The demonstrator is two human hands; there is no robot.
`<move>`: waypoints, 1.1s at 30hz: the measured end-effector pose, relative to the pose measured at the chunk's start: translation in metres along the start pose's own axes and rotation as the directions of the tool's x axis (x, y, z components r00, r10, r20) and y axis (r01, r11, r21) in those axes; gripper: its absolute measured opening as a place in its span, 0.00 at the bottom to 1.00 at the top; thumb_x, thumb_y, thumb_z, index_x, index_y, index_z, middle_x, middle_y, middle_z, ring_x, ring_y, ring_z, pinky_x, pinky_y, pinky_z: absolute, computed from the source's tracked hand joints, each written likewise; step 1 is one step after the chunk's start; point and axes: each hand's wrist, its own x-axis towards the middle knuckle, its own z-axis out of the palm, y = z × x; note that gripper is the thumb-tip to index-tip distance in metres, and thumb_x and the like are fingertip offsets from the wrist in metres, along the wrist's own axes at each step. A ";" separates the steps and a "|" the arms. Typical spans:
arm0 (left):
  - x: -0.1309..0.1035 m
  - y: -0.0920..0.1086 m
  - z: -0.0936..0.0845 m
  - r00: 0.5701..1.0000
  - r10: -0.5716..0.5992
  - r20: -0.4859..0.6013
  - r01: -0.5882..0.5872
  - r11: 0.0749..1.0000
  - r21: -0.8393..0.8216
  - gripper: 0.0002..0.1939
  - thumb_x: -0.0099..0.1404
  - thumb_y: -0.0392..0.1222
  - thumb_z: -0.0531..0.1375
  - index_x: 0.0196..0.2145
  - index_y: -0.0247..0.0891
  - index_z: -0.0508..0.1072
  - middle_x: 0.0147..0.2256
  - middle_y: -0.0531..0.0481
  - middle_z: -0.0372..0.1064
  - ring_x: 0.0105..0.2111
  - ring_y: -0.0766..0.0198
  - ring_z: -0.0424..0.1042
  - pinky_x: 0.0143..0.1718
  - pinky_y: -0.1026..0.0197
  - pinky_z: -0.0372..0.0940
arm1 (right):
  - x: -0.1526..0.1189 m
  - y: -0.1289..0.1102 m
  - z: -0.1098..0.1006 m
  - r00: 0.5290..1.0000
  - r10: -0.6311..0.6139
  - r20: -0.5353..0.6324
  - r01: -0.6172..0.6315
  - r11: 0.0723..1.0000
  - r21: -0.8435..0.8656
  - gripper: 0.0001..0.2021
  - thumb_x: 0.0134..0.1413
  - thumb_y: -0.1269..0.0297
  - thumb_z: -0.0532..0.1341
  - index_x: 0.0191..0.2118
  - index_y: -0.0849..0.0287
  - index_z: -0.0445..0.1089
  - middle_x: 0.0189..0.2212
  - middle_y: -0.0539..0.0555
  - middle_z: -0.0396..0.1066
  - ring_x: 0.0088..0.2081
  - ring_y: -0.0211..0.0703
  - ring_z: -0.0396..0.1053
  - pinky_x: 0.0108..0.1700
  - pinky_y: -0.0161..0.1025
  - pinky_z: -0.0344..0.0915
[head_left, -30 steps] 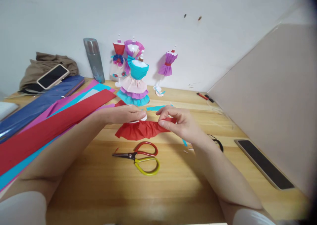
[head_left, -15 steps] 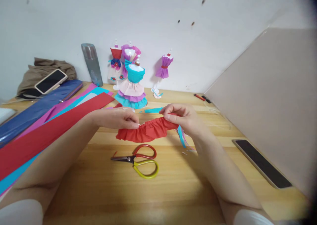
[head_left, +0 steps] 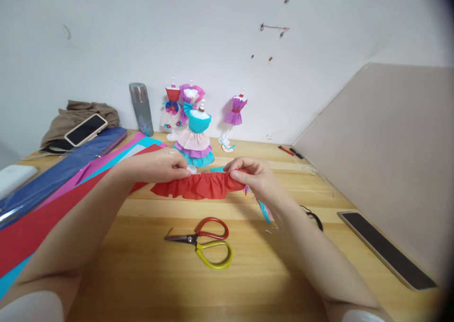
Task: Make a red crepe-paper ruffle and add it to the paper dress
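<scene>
A gathered strip of red crepe paper (head_left: 198, 186) is stretched between my two hands, its ruffled edge hanging down. My left hand (head_left: 165, 165) pinches the upper edge toward its left part, the strip's end reaching past the fingers. Thumb and fingers of my right hand (head_left: 250, 173) are closed on the right end. Below the strip on the table lie scissors (head_left: 191, 239) with one red and one yellow handle, blades pointing left. Behind my hands stands a small dress form (head_left: 198, 137) in a turquoise, pink and purple tiered paper dress.
More dressed forms (head_left: 236, 111) stand by the wall, beside a grey flask (head_left: 141, 109). Long coloured paper sheets (head_left: 88, 185) lie at left, with a phone (head_left: 86, 129) on brown cloth (head_left: 81, 116). Another phone (head_left: 386, 250) lies at right; paper scraps (head_left: 263, 211) lie near my right hand.
My left hand has moved left along the strip, which is now straighter and more stretched out. The view has tilted up a little, so the scene sits lower.
</scene>
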 end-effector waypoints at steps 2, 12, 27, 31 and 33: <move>-0.004 0.003 -0.007 0.996 -0.038 -0.078 0.050 0.986 0.158 0.18 0.69 0.47 0.52 0.24 0.36 0.69 0.25 0.49 0.68 0.26 0.65 0.63 0.30 0.61 0.52 | 0.008 0.000 0.005 1.000 0.000 0.014 -0.001 0.997 0.078 0.22 0.35 0.44 0.76 0.26 0.57 0.74 0.27 0.51 0.74 0.30 0.40 0.69 0.36 0.39 0.66; -0.010 0.024 -0.035 0.856 -0.228 -0.463 0.461 0.742 0.486 0.21 0.73 0.44 0.50 0.32 0.31 0.78 0.25 0.37 0.70 0.28 0.50 0.73 0.28 0.57 0.53 | 0.058 -0.011 0.034 0.996 -0.078 0.054 0.072 0.993 0.098 0.16 0.36 0.54 0.74 0.25 0.58 0.72 0.21 0.48 0.71 0.24 0.37 0.66 0.31 0.37 0.64; 0.023 -0.014 -0.050 0.870 -0.058 -0.490 0.387 0.697 0.604 0.20 0.73 0.42 0.50 0.38 0.30 0.79 0.32 0.34 0.75 0.39 0.47 0.76 0.34 0.57 0.58 | 0.098 -0.004 0.030 0.983 -0.137 -0.124 0.125 0.987 -0.100 0.12 0.36 0.55 0.69 0.22 0.58 0.72 0.21 0.50 0.71 0.25 0.39 0.66 0.32 0.39 0.65; 0.027 -0.019 -0.053 0.859 -0.043 -0.511 0.380 0.723 0.577 0.15 0.70 0.40 0.54 0.34 0.30 0.79 0.30 0.38 0.74 0.38 0.50 0.76 0.36 0.58 0.59 | 0.106 -0.007 0.026 0.985 -0.130 -0.115 0.117 0.987 -0.111 0.11 0.36 0.56 0.69 0.22 0.58 0.72 0.20 0.50 0.70 0.26 0.39 0.66 0.32 0.39 0.64; 0.030 -0.021 -0.055 0.858 -0.026 -0.513 0.361 0.740 0.567 0.14 0.69 0.40 0.56 0.32 0.31 0.78 0.29 0.38 0.73 0.38 0.49 0.75 0.37 0.57 0.59 | 0.109 -0.008 0.025 0.986 -0.129 -0.107 0.116 0.987 -0.115 0.11 0.35 0.56 0.69 0.22 0.58 0.71 0.20 0.49 0.69 0.26 0.39 0.65 0.32 0.39 0.64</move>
